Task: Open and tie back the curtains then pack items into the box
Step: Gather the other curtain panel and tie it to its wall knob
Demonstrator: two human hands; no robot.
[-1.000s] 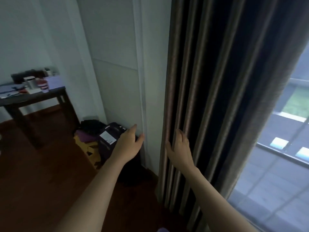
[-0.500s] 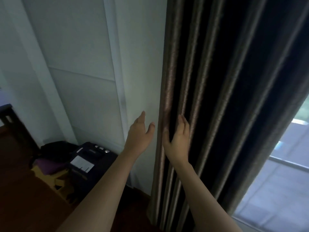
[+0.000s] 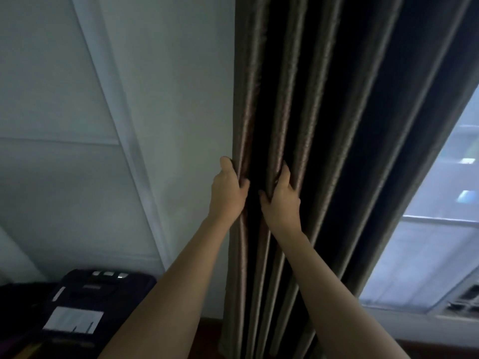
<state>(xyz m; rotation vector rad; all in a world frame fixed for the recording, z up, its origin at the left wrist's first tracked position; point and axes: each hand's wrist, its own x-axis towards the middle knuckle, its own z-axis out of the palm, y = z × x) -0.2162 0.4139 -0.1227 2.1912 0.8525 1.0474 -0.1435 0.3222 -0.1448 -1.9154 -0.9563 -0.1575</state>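
We have the curtain (image 3: 324,125) gathered into deep vertical folds against the wall (image 3: 168,99), with the window (image 3: 440,242) bare to its right. So we judge the opening part done and the tying back as the step in hand.

Our left hand (image 3: 228,190) grips the outermost fold at the curtain's wall-side edge. Its thumb lies across the front and its fingers are curled round behind, out of sight. Our right hand (image 3: 281,198) is just beside it, one fold over, with its fingers (image 3: 285,174) hooked into the pleat and pinching the cloth. Both hands are closed on fabric, and neither holds anything else.

No tie-back band or hook shows here, so we think the next move calls for squeezing the folds into one tight bundle, keeping one hand on it, and finding the tie with the other.

A dark case (image 3: 85,301) with a white label sits low at the left. We can't see a box.
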